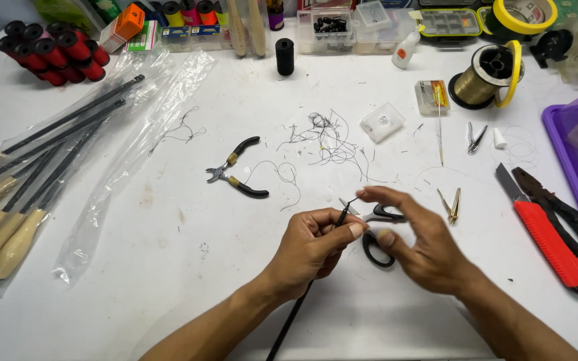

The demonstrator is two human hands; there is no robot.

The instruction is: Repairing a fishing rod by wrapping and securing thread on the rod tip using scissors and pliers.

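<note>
Rod: a thin black rod (pixel 302 301) runs from the bottom edge up and to the right, its tip near table centre, over the white table (pixel 168 267).
Long axis: steeply diagonal, tip pointing away from the person.
Left hand (pixel 312 247): closed around the rod just below the tip, thumb pressed along it.
Right hand (pixel 416 244): open, fingers spread, its forefinger and thumb meeting at a fine dark thread (pixel 354 200) at the rod tip; whether it pinches the thread cannot be told.
Nearer hand: both meet at the tip, the right from the right side.
Beneath: black-handled scissors (pixel 377 234) lie under the right hand.
Nearby: small pliers (pixel 235 175) to the left, red utility knife (pixel 550 241) well to the right.
</note>
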